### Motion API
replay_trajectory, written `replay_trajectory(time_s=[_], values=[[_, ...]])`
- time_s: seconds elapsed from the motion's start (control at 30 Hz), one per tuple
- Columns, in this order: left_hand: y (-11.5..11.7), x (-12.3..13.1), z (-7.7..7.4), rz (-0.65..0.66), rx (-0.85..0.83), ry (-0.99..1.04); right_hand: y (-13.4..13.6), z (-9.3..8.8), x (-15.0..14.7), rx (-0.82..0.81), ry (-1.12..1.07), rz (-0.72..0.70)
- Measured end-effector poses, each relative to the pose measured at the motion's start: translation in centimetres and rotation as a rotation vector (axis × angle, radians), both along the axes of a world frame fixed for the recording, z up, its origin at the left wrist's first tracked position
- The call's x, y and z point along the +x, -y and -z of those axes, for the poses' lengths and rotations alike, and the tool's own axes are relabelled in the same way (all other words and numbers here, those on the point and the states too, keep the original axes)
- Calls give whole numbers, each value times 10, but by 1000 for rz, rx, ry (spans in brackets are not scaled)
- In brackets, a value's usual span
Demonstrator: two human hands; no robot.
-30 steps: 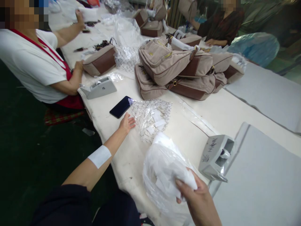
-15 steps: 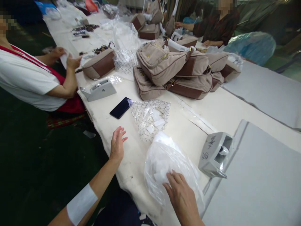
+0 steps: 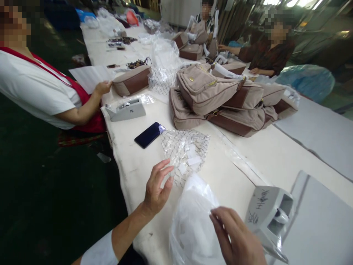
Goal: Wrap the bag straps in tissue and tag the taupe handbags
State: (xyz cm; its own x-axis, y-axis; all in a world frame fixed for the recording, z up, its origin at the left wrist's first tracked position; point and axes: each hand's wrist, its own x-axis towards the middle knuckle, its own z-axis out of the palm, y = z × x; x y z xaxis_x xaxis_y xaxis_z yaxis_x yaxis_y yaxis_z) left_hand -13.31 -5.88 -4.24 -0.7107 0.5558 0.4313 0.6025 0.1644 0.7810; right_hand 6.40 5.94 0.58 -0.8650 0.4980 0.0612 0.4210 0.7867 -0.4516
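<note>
My left hand (image 3: 158, 187) is raised over the table, fingers apart, with nothing in it. Just beyond its fingertips lies a clear plastic sheet with a dark net pattern (image 3: 172, 145), bearing several small white pieces (image 3: 193, 161). In front of me bulges a white translucent plastic bag (image 3: 193, 224) with white contents that I cannot make out. My right hand (image 3: 238, 235) is at the right side of this bag, fingers bent and tips drawn together. Whatever may be between those tips is hidden. A dark phone (image 3: 149, 135) lies past my left hand.
A grey tape dispenser (image 3: 266, 209) stands right of the bag, another (image 3: 128, 109) near the left table edge. Beige and brown bags (image 3: 220, 97) are piled mid-table. At left, a person in a red apron (image 3: 82, 97) holds a white sheet (image 3: 89, 78); other people sit opposite.
My left hand has moved right, toward the white bag. My right hand has drawn its fingertips together and shifted to the bag's right side. The person at left now holds a white sheet out flat.
</note>
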Motion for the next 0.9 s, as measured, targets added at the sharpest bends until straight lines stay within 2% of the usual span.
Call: replay_trajectory(time_s=[0.07,0.17,0.27,0.33,0.47,0.57,0.63,0.77,0.9], values=[[-15,-3,-4,15,-65,-109,-31,10,-48,45,-22,-28],[-40,-18,4,-27,-300,-196,-77,47,-124,107,176,-206],[-56,-41,33,-26,-527,-120,-106,86,-180,145,300,-318],[-59,-56,62,17,-543,-59,-115,106,-199,159,306,-351],[-55,-69,116,62,-464,-50,-115,136,-206,178,294,-328],[-52,-66,139,7,-462,-62,-118,151,-200,160,275,-226],[-53,-63,143,-28,-461,-56,-126,156,-196,148,262,-94],[-55,-61,140,-22,-492,-54,-145,161,-192,119,217,174],[-56,-61,139,-27,-523,-81,-155,166,-197,36,83,226]])
